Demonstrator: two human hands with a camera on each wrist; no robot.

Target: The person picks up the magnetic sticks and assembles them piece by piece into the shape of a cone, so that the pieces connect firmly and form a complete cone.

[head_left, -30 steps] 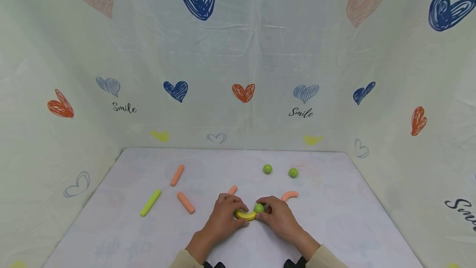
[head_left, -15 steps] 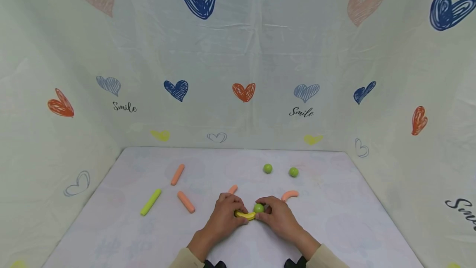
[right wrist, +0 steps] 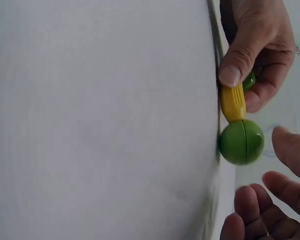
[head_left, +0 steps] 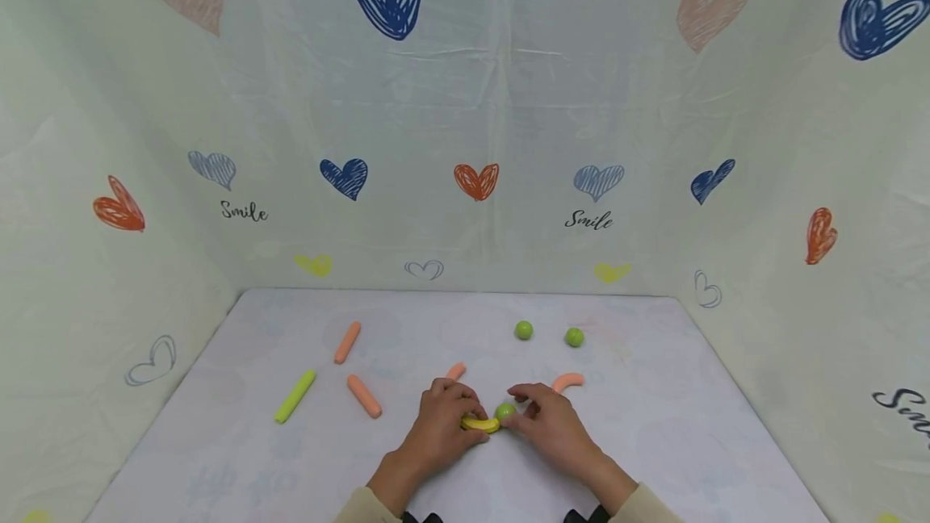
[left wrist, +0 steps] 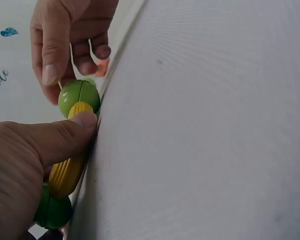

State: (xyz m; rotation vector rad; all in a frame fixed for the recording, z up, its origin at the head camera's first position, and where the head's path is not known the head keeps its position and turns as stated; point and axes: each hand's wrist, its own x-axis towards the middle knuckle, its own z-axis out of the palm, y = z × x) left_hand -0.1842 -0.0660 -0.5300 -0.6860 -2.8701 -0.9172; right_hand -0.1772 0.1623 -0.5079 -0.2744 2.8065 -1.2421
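My left hand (head_left: 441,426) grips a curved yellow piece (head_left: 481,425) low over the table, its thumb pressing along the ridged side. At the piece's right end a glossy green ball (head_left: 504,412) with a seam meets the tip. Another green ball (left wrist: 53,210) shows at the other end in the left wrist view. My right hand (head_left: 552,426) is beside the first ball, fingers parted and holding nothing. In the right wrist view a gap separates its fingers from that ball (right wrist: 242,142).
On the white table (head_left: 639,442), loose orange rods (head_left: 364,395) and a lime rod (head_left: 295,396) lie left. Two green balls (head_left: 524,330) sit farther back. Behind the hands are an orange piece (head_left: 456,370) and a curved orange piece (head_left: 569,381), both partly hidden.
My right fingers have let go of the green ball and spread, shifting slightly right. The left hand keeps its hold on the yellow piece.
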